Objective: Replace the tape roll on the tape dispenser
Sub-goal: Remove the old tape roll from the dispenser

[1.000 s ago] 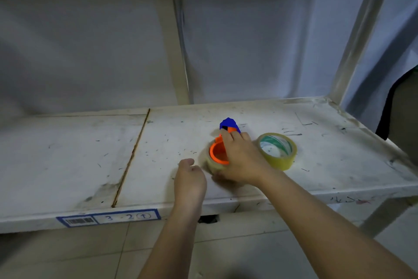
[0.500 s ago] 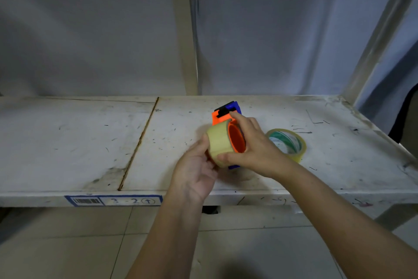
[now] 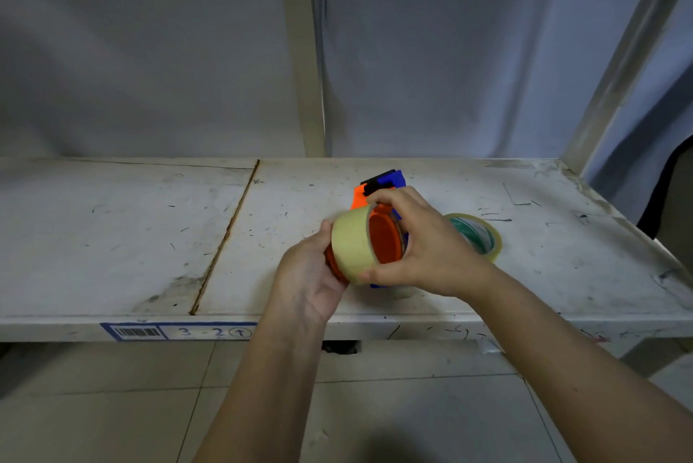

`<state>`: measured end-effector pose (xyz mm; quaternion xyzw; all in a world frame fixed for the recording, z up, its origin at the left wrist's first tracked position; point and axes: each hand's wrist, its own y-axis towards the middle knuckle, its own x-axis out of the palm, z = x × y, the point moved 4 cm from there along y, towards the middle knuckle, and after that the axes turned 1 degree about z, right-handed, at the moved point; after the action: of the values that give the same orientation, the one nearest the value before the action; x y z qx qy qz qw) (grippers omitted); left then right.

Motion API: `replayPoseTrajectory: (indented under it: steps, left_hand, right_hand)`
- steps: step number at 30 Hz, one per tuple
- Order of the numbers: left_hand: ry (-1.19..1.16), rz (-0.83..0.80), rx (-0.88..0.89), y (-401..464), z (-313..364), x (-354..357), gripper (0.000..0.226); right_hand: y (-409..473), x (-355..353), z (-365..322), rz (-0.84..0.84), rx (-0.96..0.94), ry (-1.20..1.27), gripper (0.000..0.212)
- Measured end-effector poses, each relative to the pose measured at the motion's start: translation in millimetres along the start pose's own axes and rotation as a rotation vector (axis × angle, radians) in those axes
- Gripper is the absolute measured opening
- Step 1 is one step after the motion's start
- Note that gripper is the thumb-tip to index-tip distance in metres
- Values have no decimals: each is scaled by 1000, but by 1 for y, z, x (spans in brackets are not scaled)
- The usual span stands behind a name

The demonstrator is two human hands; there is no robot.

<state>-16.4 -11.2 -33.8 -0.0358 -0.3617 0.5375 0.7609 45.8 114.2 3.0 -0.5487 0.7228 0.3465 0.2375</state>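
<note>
- Two hands, left (image 3: 307,275) and right (image 3: 423,245), clasp the dispenser (image 3: 378,192) and its tan roll (image 3: 350,245) mid-frame, above the tabletop (image 3: 112,237).
- A second roll (image 3: 483,234) lies flat right of them.

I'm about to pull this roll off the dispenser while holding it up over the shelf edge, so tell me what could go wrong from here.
1. The tape dispenser is held in the air near the front edge of the shelf; if the left hand or right hand slips as the tan roll comes free, a part could drop to the floor.
2. The right hand's fingertips sit near the dispenser's head, where a cutter may be.
3. The spare roll lies just behind the right wrist and could get knocked.
</note>
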Motion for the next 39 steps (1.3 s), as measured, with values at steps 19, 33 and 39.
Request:
replayPoseTrajectory:
  steps: [19,33,39]
  left_hand:
    - [144,275,5,16,11,-22,25]
    - [-141,326,9,18,2,-29,42]
    - [-167,194,-94,37,-29,-10,37]
  right_hand:
    - [-7,8,-31,-59,-319,-296,89]
    - [-4,-79,44,446,551,57,78]
    - [-32,-108,109,374,974,-424,103]
